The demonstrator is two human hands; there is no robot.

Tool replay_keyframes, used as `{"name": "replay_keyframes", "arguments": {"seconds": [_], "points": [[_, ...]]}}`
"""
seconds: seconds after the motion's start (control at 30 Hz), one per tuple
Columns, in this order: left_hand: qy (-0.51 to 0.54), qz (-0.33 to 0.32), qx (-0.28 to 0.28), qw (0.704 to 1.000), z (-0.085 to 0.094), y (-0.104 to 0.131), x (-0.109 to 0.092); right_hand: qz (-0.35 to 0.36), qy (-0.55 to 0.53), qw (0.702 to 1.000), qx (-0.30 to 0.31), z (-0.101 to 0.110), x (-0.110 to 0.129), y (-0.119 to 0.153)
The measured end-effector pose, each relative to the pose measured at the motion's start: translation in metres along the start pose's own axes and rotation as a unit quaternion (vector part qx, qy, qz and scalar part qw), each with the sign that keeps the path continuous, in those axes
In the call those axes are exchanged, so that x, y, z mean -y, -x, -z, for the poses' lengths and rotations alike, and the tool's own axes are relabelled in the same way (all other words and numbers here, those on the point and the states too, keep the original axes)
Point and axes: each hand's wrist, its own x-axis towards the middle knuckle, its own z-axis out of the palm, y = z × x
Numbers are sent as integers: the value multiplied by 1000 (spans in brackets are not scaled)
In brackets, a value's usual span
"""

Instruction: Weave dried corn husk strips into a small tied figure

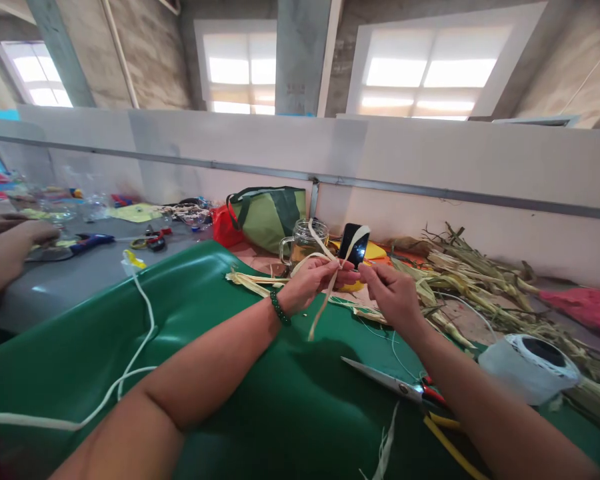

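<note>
1. Sharp scissors (380, 379) lie by your right arm (460, 380); bumping could cut you.
2. A knock could spill the glass mug (301, 251).
3. Your left hand (305, 287) pinches pale strips (356, 244) over the green sheet (280, 400); tugging could rip them. Right hand (393, 293) is pinched closed; can't tell on what.

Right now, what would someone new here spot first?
Probably the big green sheet spread over the near part of the table, with open scissors lying on it. Just above, the left hand and right hand are working pale strips together. Off to the right, a messy heap of dry husks runs along the wall.
</note>
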Motion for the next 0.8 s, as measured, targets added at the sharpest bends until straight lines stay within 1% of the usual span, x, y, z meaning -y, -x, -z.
{"name": "replay_keyframes", "arguments": {"seconds": [0.07, 0.13, 0.3, 0.37, 0.47, 0.5, 0.57, 0.63, 0.7, 0.73, 0.8], "points": [[-17, 19, 22, 999, -1, 3, -1, -24, -32, 999, -3, 5, 0, -7], [-49, 29, 41, 997, -3, 4, -2, -40, -65, 997, 13, 7, 0, -12], [-163, 7, 76, 984, -6, 5, -1, -66, -104, 991, 56, 4, -1, -10], [-206, -5, 93, 974, -8, 7, 0, -63, -96, 992, 56, 2, -1, -7], [-276, -21, 113, 954, -9, 10, 1, -58, -83, 994, 31, -1, -2, -4], [-301, -28, 116, 946, -9, 11, 1, -64, -84, 994, 26, -2, -3, -4], [-333, -34, 120, 935, -8, 11, 2, -89, -98, 990, 41, -4, -7, -6], [-320, -23, 130, 938, -7, 10, 3, -123, -116, 983, 69, -4, -11, -9], [-268, -5, 136, 954, -6, 8, 4, -142, -133, 976, 97, -3, -14, -12], [-236, 3, 136, 962, -5, 7, 4, -140, -139, 974, 107, -3, -15, -13], [-177, 21, 129, 976, -3, 5, 4, -114, -138, 977, 117, -1, -14, -14]]}}
